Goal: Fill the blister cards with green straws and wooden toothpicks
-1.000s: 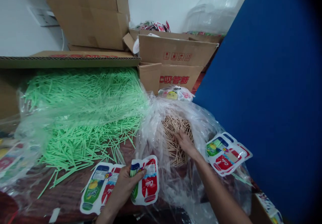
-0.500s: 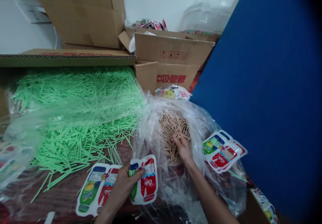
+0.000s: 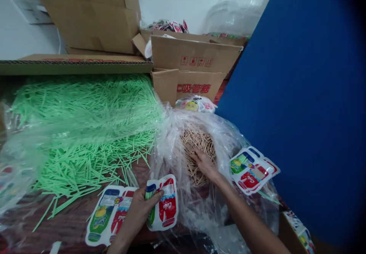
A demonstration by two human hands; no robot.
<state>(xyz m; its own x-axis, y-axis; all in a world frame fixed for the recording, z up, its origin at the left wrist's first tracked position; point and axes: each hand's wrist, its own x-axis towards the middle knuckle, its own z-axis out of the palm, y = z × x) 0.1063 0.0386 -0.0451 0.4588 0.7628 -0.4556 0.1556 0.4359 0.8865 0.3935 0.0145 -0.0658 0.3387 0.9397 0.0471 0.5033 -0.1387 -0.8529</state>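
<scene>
On the cluttered table beside the blue board, your right hand (image 3: 203,162) has spread flat over the brown sticks (image 3: 198,143) in their clear bag (image 3: 174,151) — no longer pinching — while your left hand (image 3: 140,210) grips a printed pouch (image 3: 166,204) just left of that bag.

Right hand (image 3: 203,163): shifted slightly within the brown sticks (image 3: 197,147); fingers, curled half a second ago, now laid flatter and pointed left.
Left hand (image 3: 140,210): lowered a little nearer, pouch (image 3: 162,204) carried along.
View: panned slightly right.
</scene>
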